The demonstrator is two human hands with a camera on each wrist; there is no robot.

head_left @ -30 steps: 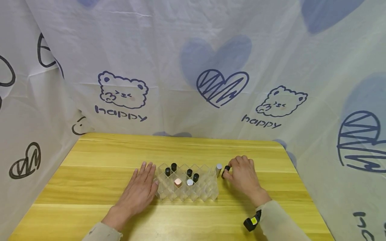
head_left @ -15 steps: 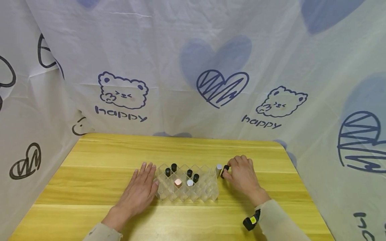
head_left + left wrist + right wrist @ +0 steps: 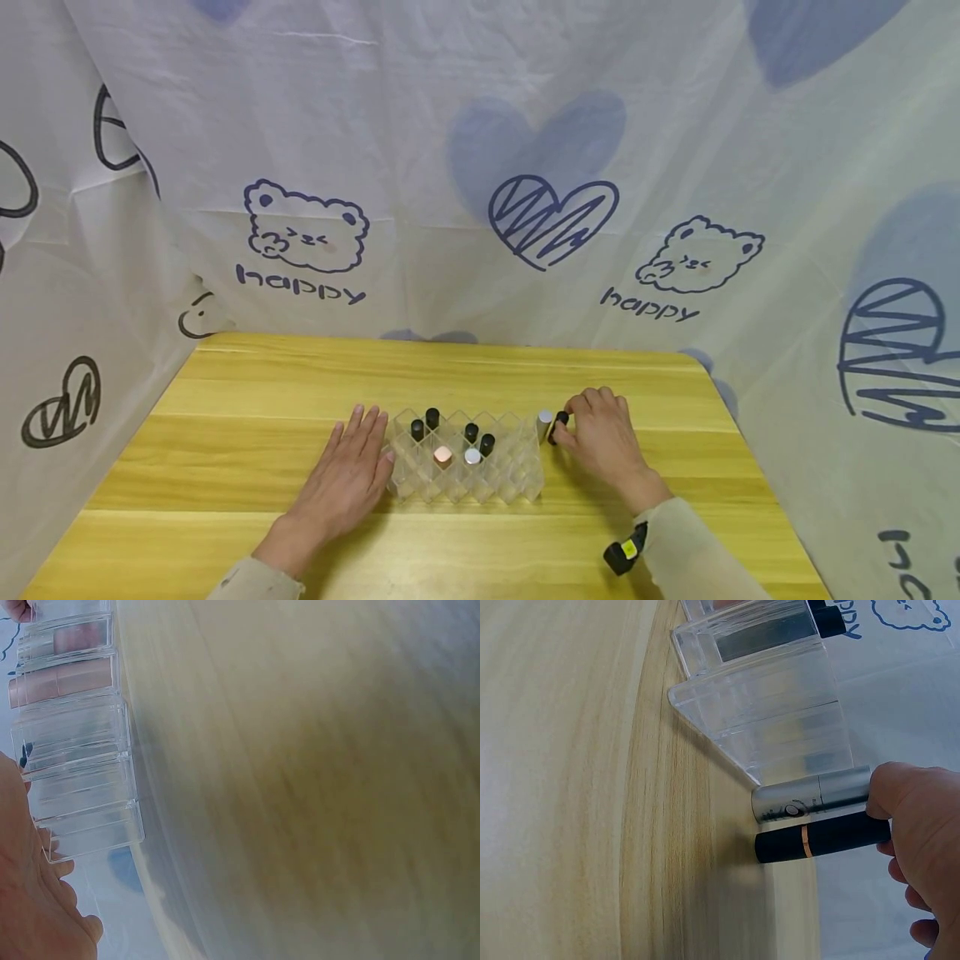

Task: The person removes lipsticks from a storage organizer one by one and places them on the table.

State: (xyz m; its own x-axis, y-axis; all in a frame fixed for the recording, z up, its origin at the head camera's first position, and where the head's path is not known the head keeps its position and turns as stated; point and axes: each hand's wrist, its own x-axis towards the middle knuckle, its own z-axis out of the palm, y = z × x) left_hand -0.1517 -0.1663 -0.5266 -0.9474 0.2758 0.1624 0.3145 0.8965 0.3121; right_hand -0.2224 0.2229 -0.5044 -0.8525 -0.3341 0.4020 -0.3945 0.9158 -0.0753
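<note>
My right hand (image 3: 603,437) pinches the upper end of a black lipstick tube (image 3: 832,836) with a thin gold band. The tube stands upright on the table, close beside a silver lipstick tube (image 3: 806,798). Both are just off the right end of a clear lipstick organizer (image 3: 517,479) with diamond-shaped compartments. Against the organizer's left end rests my left hand (image 3: 341,475), its fingers straight. Inside the organizer are several black-capped tubes (image 3: 471,432), a rose-gold tube (image 3: 442,456) and a silver-topped one (image 3: 472,456).
The wooden table (image 3: 262,392) extends around the organizer. A white curtain (image 3: 420,150) printed with hearts and bears hangs behind and at both sides. A black wrist camera (image 3: 621,557) sits on the right wrist.
My right hand has shifted the black lipstick tube slightly left, nearer the silver one. The left hand and the organizer stay in place.
</note>
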